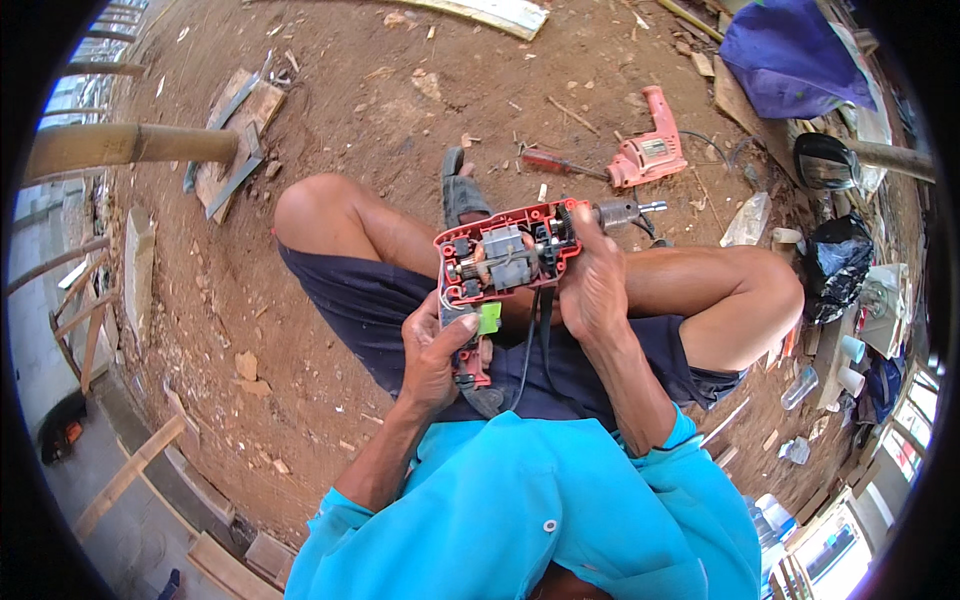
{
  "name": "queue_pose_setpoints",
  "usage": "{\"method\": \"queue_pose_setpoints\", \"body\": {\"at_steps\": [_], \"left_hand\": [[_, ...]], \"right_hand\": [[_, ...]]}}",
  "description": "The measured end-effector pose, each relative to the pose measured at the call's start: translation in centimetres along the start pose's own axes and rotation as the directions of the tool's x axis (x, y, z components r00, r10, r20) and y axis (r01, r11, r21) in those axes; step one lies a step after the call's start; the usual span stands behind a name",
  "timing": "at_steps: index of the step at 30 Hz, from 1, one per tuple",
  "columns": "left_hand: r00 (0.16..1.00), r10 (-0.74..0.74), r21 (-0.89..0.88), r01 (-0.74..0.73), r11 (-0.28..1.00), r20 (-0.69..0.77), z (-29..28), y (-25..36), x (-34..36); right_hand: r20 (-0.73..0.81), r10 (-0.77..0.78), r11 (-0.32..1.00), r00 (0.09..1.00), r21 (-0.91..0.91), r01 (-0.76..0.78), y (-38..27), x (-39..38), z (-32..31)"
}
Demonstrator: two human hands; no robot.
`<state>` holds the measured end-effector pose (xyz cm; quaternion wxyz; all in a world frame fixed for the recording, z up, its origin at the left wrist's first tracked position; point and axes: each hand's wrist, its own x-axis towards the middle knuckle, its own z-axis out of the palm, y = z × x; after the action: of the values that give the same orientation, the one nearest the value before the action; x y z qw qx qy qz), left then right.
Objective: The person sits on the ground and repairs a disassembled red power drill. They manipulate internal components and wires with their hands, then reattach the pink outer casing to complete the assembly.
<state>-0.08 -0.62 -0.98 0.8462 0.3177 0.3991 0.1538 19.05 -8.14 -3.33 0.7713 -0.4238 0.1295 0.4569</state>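
Note:
Over my lap I hold an electric drill (508,262) with one half of its red casing off. Its motor, copper windings, gears and wires lie bare, and the metal chuck with a bit points right. My left hand (432,350) is closed round the handle, its thumb beside a bright green part (489,318). My right hand (594,275) grips the gear end next to the chuck, thumb on top. A dark cord hangs below the drill. On the ground beyond lie a red casing half (648,145) and a screwdriver (562,164) with a red handle.
Dirt ground with wood chips surrounds my crossed legs. A bamboo pole (130,146) and boards stand at the left. On the right are a purple cloth (790,55), a black plastic bag (842,262), plastic cups (851,349) and scraps.

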Motion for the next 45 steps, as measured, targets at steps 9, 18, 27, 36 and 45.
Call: {"method": "queue_pose_setpoints", "body": {"at_steps": [9,18,27,36,45], "left_hand": [[0.998,0.066,0.077,-0.066,0.995,0.006,3.4,-2.3,3.5],[0.978,-0.149,-0.103,0.165,0.981,0.147,1.8,0.4,4.0],[0.828,-0.36,0.135,0.335,0.932,0.43,2.5,4.2,11.3],[0.904,-0.319,0.144,0.288,0.947,0.285,2.3,0.9,15.0],[0.939,-0.22,0.061,0.212,0.975,0.265,0.0,-1.2,16.2]], "right_hand": [[-0.029,0.01,1.0,1.0,-0.011,-0.01,-1.4,7.5,-1.1],[0.131,0.206,0.979,0.97,-0.036,-0.203,-3.9,8.8,-1.7],[0.229,0.285,0.866,0.931,-0.477,-0.148,-3.9,7.9,1.2],[0.284,0.133,0.437,0.949,-0.877,0.201,-1.9,10.9,0.3],[0.382,0.171,0.173,0.908,-0.919,0.354,-3.3,10.9,1.3]]}}
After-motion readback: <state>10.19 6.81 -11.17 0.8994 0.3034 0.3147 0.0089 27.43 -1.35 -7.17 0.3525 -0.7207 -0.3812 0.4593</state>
